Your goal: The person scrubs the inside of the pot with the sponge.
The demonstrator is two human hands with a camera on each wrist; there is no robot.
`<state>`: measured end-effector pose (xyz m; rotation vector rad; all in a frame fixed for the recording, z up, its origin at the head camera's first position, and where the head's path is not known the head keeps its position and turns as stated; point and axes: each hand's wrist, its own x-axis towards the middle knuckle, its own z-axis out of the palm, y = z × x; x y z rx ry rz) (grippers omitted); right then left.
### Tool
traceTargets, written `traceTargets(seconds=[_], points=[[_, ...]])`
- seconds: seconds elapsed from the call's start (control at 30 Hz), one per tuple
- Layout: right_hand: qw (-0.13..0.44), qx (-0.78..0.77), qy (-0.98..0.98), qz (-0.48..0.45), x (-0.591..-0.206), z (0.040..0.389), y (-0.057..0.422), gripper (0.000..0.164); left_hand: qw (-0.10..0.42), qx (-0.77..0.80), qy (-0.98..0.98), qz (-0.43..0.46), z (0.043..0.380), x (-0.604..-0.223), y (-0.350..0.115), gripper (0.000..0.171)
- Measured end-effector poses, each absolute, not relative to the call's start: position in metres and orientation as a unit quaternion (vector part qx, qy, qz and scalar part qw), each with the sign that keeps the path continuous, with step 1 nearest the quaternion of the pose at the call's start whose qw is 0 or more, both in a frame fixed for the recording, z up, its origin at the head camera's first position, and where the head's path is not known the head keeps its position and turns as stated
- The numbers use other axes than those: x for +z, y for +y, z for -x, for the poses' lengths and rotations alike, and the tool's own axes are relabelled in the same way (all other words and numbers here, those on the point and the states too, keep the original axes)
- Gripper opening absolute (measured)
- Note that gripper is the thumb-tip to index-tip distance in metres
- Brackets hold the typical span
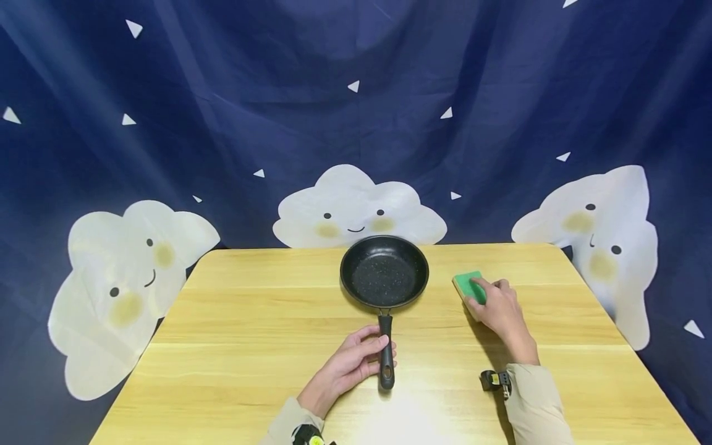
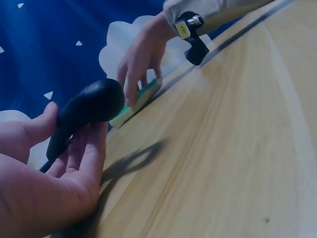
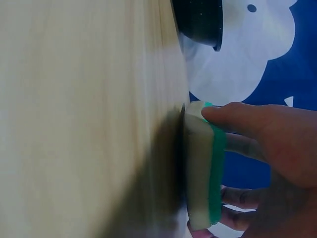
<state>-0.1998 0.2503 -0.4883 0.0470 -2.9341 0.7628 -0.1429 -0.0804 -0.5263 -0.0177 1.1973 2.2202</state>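
A black frying pan [image 1: 384, 272] with a speckled inside is near the far middle of the wooden table, its handle [image 1: 386, 364] pointing toward me. My left hand [image 1: 351, 363] holds that handle, thumb over the top and fingers underneath. In the left wrist view the rounded handle end [image 2: 101, 99] sticks out past the fingers. To the pan's right, my right hand [image 1: 500, 309] grips a sponge [image 1: 468, 284] with a green top and a pale yellowish body. Thumb and fingers span the sponge [image 3: 200, 168] in the right wrist view, close against the tabletop.
The light wooden table [image 1: 233, 346] ends at a far edge just behind the pan. Beyond it hangs a dark blue curtain [image 1: 311, 111] with white clouds and triangles. Small black devices are strapped at both wrists, the right one [image 1: 492, 380] jutting out over the table.
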Motion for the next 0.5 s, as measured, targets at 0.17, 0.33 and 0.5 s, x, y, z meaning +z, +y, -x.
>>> traceTargets(seconds=[0.17, 0.33, 0.5], points=[[0.061, 0.251, -0.966, -0.027, -0.482, 0.203, 0.248, 0.057, 0.314, 0.835, 0.451, 0.014, 0.144, -0.525, -0.086, 0.047], [0.060, 0.259, -0.964, -0.027, -0.470, 0.199, 0.248, 0.057, 0.324, 0.823, 0.467, -0.003, 0.146, -0.524, -0.099, 0.055], [0.125, 0.302, -0.944, -0.055, -0.454, 0.197, 0.247, 0.051, 0.286, 0.794, 0.534, -0.039, 0.157, -0.513, -0.122, 0.053]])
